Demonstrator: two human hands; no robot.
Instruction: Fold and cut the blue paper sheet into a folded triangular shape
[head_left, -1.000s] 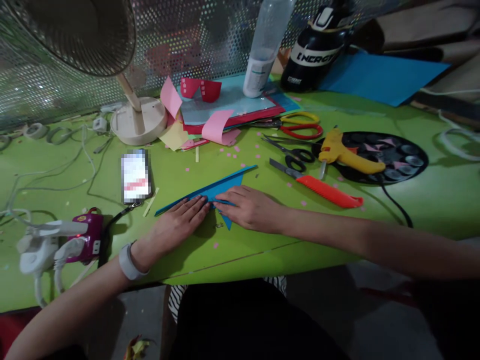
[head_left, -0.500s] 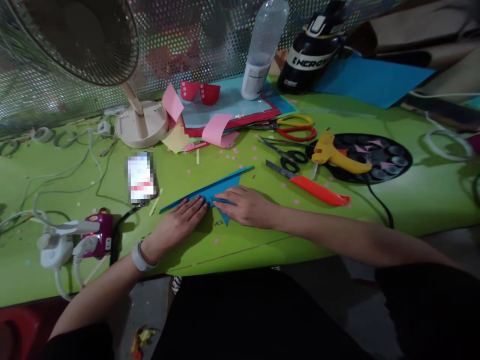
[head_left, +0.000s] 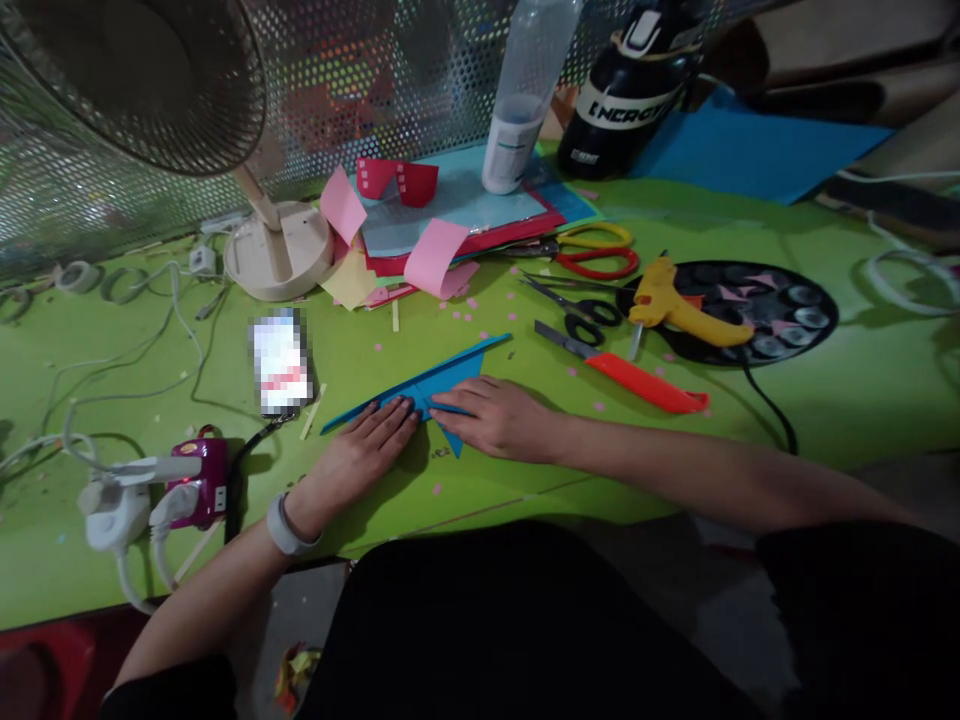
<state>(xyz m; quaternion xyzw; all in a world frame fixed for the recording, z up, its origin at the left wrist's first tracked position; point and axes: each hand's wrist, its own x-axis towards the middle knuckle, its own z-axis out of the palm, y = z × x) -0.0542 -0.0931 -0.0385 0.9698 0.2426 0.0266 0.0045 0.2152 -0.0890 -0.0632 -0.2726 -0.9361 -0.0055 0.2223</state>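
Note:
A folded piece of blue paper lies on the green tabletop, with a narrow strip along its upper edge and a triangular point toward me. Flat on its lower left part rests my left hand, fingers stretched out and slightly apart. My right hand touches the paper from the right, fingers extended leftward over it, the fingertips close to those of my left hand. Part of the paper is hidden beneath both hands.
Right of the paper are a red-handled knife, black scissors and a yellow glue gun on a black tray. A phone, power plugs and a fan stand left. Bottles are behind.
The view has shifted slightly. Both hands stay on the blue paper in nearly the same places, with no clear movement against it.

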